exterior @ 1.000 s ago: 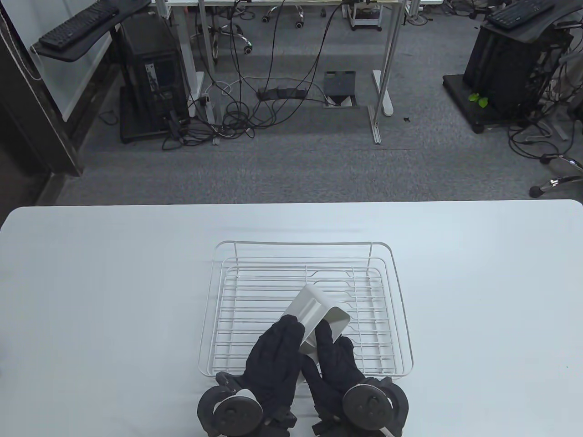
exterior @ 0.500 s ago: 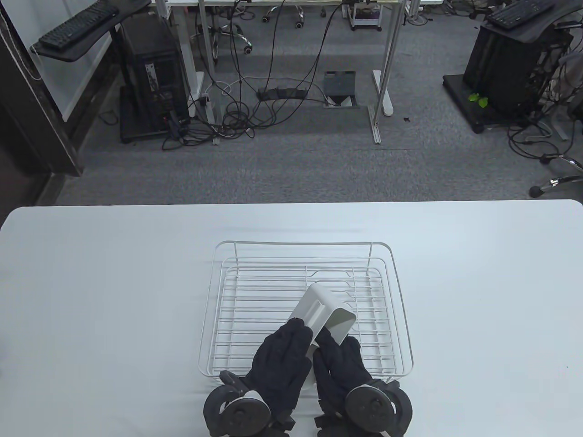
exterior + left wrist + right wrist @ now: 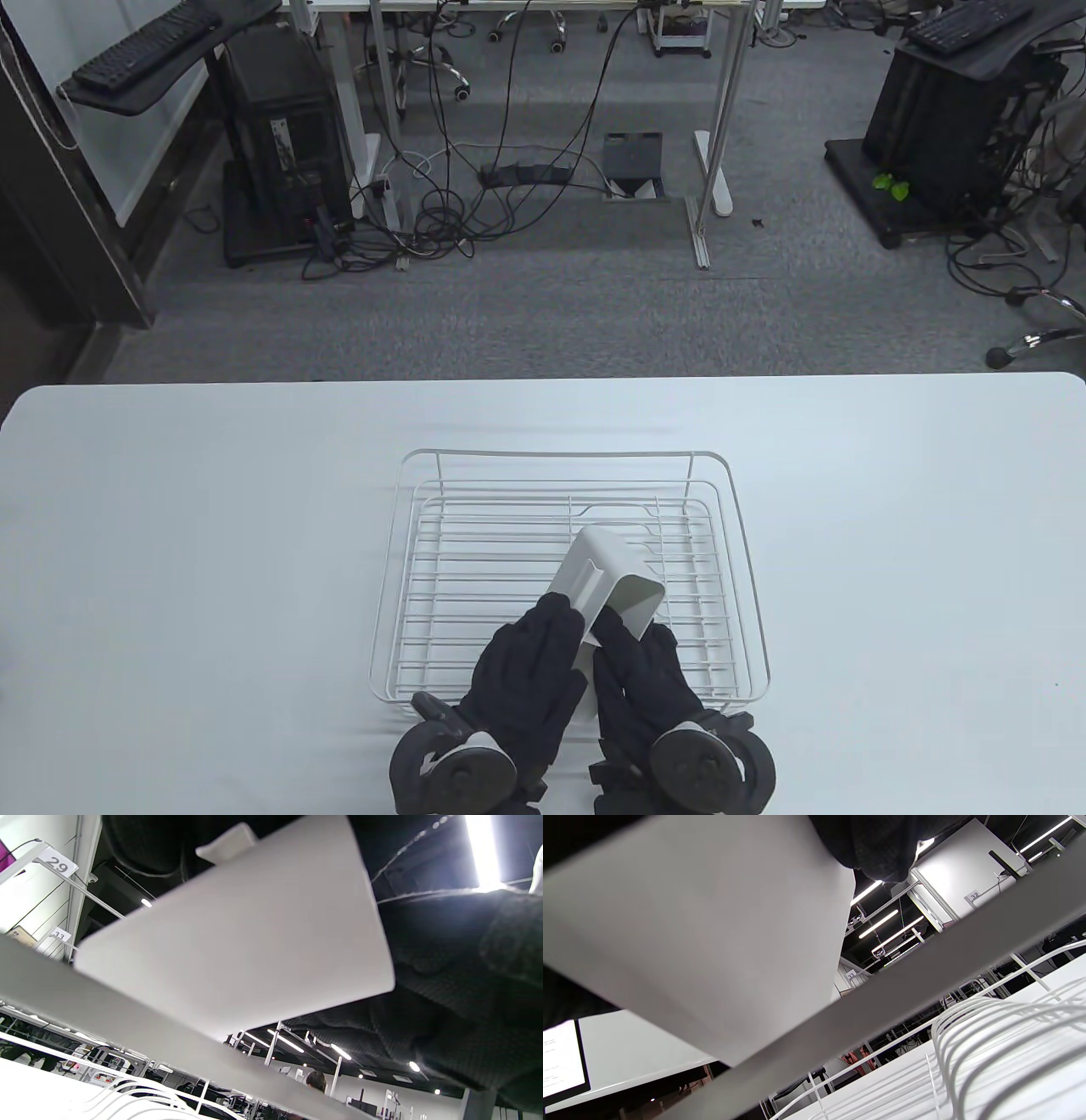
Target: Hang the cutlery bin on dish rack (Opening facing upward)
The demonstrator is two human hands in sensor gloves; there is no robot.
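The white cutlery bin (image 3: 604, 579) is held tilted over the near part of the white wire dish rack (image 3: 730, 475), its far end pointing up and away. My left hand (image 3: 530, 671) grips its left side and my right hand (image 3: 638, 671) grips its right side, both at the bin's near end above the rack's front rail. In the left wrist view the bin (image 3: 237, 938) fills the frame from below, with a rack wire (image 3: 127, 1027) blurred across. In the right wrist view the bin (image 3: 691, 925) is seen from below over the rack wires (image 3: 988, 1052).
The rack stands in the middle of a white table (image 3: 170, 526). Beyond the far table edge lie grey carpet, desk legs, cables and computer towers.
Both hands have shifted slightly right and toward the near edge with the bin, which has turned a little. The rack has not moved.
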